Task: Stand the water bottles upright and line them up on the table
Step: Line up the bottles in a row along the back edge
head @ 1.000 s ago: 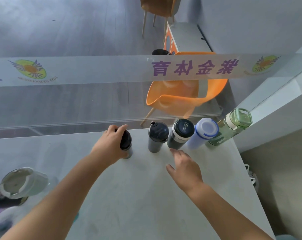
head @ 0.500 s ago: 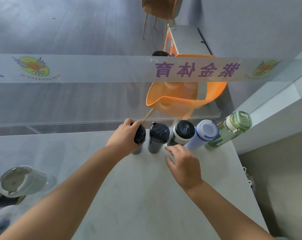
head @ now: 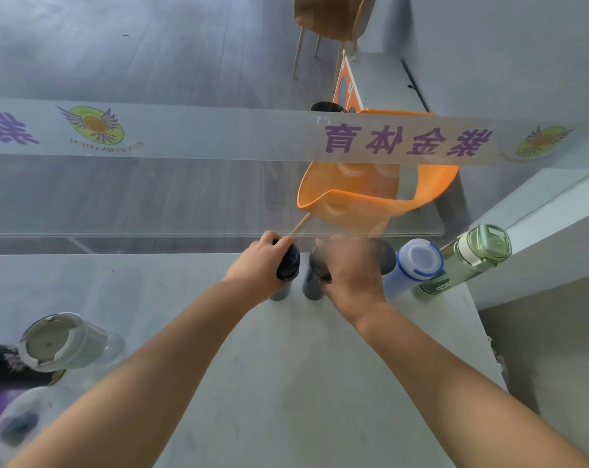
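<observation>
Five bottles stand in a row along the far edge of the grey table [head: 286, 383]. My left hand [head: 259, 265] grips the leftmost one, a dark bottle with a black cap [head: 289, 265], from its left side. My right hand [head: 350, 271] is blurred and lies over the top of the second dark bottle [head: 311, 287], hiding most of the black-lidded bottle [head: 386, 260] behind it. Its grip cannot be made out. Further right stand a blue bottle with a white lid [head: 416, 266] and a green bottle [head: 479, 255].
A glass panel with a printed band [head: 219, 136] rises right behind the row. A clear bottle with a white lid [head: 60, 342] lies at the table's left, with another clear bottle [head: 16, 423] below it. The table's right edge drops off beyond the green bottle.
My left hand has slid the black-capped bottle right until it stands beside the second dark bottle. My right hand has moved forward from the table onto the tops of the middle bottles.
</observation>
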Action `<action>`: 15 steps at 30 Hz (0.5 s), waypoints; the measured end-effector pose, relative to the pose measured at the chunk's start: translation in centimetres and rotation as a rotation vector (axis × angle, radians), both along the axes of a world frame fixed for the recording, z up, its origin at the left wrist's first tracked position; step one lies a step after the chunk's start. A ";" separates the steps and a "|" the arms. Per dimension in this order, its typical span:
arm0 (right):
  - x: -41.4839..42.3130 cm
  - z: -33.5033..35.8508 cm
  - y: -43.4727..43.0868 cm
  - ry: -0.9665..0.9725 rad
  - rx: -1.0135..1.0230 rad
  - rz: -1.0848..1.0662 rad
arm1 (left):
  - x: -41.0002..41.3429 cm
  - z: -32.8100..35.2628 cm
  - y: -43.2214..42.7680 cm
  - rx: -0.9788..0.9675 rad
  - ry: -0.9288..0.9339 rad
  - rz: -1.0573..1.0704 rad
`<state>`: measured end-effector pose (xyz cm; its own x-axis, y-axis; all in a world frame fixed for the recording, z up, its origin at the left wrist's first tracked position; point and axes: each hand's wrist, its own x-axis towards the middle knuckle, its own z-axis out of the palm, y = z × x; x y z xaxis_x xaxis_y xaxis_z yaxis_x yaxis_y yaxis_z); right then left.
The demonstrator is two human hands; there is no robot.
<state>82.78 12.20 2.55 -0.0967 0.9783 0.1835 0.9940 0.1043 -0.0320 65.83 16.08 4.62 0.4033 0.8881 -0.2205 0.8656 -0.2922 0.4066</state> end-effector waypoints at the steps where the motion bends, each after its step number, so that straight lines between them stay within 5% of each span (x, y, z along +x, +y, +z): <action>1: 0.1 0.0 0.0 0.005 0.008 0.000 | 0.1 0.0 0.1 0.001 0.004 -0.003; 15: 0.2 0.6 0.0 0.013 0.005 -0.017 | -1.0 0.7 -0.4 -0.036 0.076 0.015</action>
<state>82.95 12.17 3.12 -0.0774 0.9788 0.1897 0.9952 0.0872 -0.0442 64.83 15.67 5.30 0.3711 0.8847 -0.2821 0.8985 -0.2655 0.3495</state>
